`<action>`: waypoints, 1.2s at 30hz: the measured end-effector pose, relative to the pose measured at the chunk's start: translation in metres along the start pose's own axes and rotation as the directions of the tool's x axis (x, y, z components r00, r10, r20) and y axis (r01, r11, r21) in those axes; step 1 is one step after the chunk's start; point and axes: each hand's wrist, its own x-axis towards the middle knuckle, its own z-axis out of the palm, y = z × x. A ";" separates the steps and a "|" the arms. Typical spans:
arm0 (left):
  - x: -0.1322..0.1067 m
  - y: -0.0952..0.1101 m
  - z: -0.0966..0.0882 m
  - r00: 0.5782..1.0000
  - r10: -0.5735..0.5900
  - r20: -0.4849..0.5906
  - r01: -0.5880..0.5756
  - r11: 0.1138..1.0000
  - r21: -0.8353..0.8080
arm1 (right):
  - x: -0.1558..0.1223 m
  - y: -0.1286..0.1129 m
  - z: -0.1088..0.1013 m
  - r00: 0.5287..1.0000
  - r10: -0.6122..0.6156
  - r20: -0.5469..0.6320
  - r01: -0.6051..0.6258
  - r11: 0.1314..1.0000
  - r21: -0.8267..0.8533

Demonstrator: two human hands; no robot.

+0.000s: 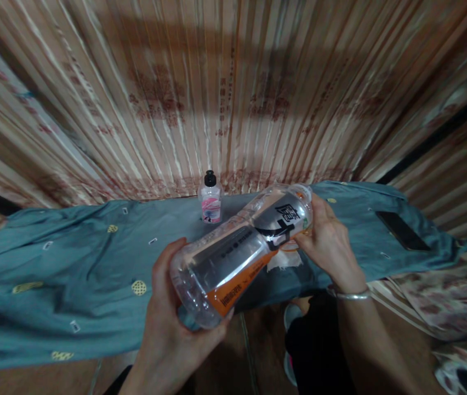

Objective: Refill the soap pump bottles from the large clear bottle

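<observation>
A large clear plastic bottle [233, 258] with a silver, black and orange label lies tilted across my two hands, above the cloth-covered surface. Wrapped around its wide lower end is my left hand [167, 323], fingers closed on the plastic. My right hand [332, 241], with a silver bangle on the wrist, grips the narrower upper end. Just behind the bottle stands a small clear squeeze bottle [211, 202] with a black cap and pink label. Below the large bottle's upper part, a white piece [285, 260] with a ragged edge shows; most of it is hidden.
A teal cloth [89, 274] with yellow pineapple prints covers the narrow surface. At its right lies a dark phone [403, 230]. A pleated, patterned curtain [200, 99] hangs close behind. Below the front edge are a tiled floor and a shoe [291, 315].
</observation>
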 end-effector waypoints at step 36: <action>-0.002 0.013 0.000 0.995 -0.098 0.007 0.098 0.995 0.006 | 0.001 0.000 -0.004 1.000 0.000 0.015 0.000 1.000 -0.006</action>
